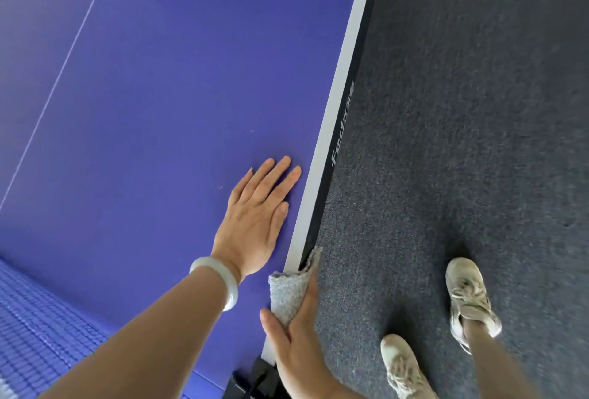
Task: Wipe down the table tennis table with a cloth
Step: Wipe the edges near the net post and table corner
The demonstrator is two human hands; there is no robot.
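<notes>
While the left hand [258, 223] lies flat, fingers straight, on the blue tabletop [159, 96], the right hand [299, 341] pinches a grey cloth [288, 290] against the tabletop's right edge; net [35, 328] near left, shoes [468, 296] on carpet [462, 111] right.

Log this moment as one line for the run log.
step: edge wipe | left hand: flat on blue table | right hand: holds grey cloth at white edge

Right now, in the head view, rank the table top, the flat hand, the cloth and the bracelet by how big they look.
1. table top
2. left hand
3 or 4. cloth and bracelet: too close to rank, since the right hand hides part of the cloth.
</notes>
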